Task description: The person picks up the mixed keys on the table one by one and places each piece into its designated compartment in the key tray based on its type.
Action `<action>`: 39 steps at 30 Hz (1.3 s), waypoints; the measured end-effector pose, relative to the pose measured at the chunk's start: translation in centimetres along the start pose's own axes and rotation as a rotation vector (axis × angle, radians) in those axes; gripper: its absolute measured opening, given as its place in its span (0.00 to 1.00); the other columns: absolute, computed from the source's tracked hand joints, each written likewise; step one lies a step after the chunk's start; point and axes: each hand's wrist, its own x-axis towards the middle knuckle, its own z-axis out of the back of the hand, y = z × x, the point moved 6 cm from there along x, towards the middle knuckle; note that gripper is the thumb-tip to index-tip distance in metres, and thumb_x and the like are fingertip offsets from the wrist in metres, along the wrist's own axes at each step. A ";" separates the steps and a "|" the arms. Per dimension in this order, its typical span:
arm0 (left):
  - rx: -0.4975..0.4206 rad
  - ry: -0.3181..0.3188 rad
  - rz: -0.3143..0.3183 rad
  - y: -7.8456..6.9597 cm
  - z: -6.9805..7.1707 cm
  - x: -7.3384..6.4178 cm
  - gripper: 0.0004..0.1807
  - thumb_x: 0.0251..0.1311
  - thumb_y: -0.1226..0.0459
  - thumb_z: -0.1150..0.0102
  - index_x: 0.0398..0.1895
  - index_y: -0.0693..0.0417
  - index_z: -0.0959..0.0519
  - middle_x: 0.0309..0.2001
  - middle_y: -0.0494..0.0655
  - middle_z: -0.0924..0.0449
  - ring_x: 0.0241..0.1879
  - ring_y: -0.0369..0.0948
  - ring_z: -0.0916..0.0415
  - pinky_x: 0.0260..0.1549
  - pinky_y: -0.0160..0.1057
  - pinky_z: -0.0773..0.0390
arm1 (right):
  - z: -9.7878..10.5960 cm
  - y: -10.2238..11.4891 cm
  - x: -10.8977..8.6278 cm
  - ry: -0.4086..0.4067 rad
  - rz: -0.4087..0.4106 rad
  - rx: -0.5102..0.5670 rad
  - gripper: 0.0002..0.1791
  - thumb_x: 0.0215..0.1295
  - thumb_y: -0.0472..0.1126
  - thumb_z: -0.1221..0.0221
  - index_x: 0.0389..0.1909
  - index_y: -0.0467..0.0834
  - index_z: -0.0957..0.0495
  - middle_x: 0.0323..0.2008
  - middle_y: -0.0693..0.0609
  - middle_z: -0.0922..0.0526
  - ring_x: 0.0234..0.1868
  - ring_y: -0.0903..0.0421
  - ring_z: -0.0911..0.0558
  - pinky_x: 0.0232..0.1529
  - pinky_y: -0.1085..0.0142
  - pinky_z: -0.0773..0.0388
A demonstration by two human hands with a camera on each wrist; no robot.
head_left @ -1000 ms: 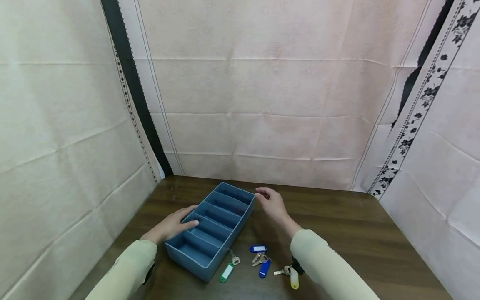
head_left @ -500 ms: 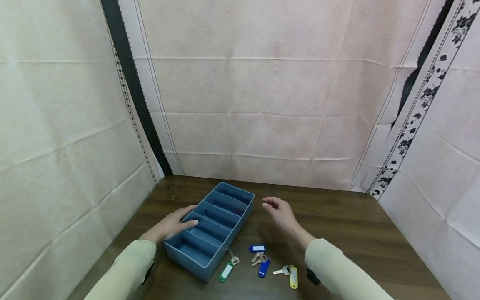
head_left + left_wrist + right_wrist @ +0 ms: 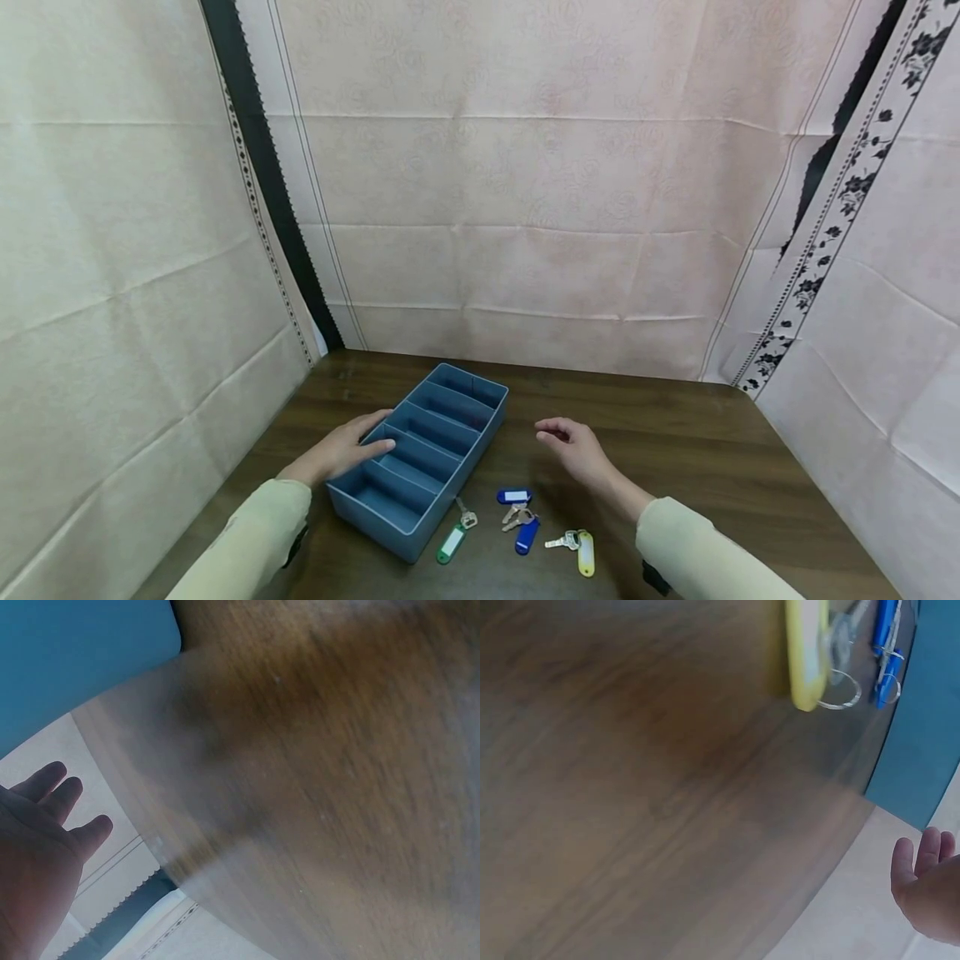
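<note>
Bearing a white label (image 3: 452, 541), the green tag (image 3: 444, 557) lies beside the tray (image 3: 375, 526).

"What are you touching?"
"The blue box (image 3: 375, 525): my left hand (image 3: 337, 450) rests on its rim; my right hand (image 3: 581, 454) is apart from it."
"Anything else?"
"A green-tagged key (image 3: 469, 521), blue-tagged keys (image 3: 514, 516) and a yellow-tagged key (image 3: 567, 540) on the worktop (image 3: 712, 450)."

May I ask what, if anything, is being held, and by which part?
The left hand lies over the left rim of the blue tray, though a grip cannot be confirmed; the right hand holds nothing.
</note>
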 end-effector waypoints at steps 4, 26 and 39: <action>-0.003 0.001 0.006 0.0 0.0 0.0 0.42 0.64 0.35 0.48 0.77 0.40 0.43 0.75 0.59 0.44 0.72 0.63 0.47 0.62 0.72 0.45 | -0.1 -0.6 -0.6 0.037 -0.004 -0.020 0.11 0.71 0.44 0.40 0.50 0.46 0.17 0.46 0.53 0.17 0.46 0.55 0.20 0.48 0.58 0.21; -0.011 0.003 0.033 -0.1 0.1 0.0 0.43 0.64 0.35 0.48 0.78 0.40 0.43 0.75 0.58 0.44 0.72 0.64 0.48 0.62 0.73 0.46 | -1.3 -3.4 -2.8 0.285 0.056 -0.091 0.15 0.69 0.46 0.38 0.48 0.39 0.17 0.46 0.51 0.18 0.47 0.54 0.22 0.47 0.63 0.24; -0.009 0.002 0.014 -0.2 0.1 -0.1 0.44 0.64 0.35 0.48 0.78 0.42 0.44 0.75 0.58 0.44 0.72 0.63 0.48 0.63 0.72 0.46 | -2.4 -3.1 -2.9 0.342 0.165 -0.146 0.09 0.67 0.41 0.36 0.44 0.41 0.16 0.43 0.54 0.18 0.44 0.58 0.21 0.46 0.65 0.24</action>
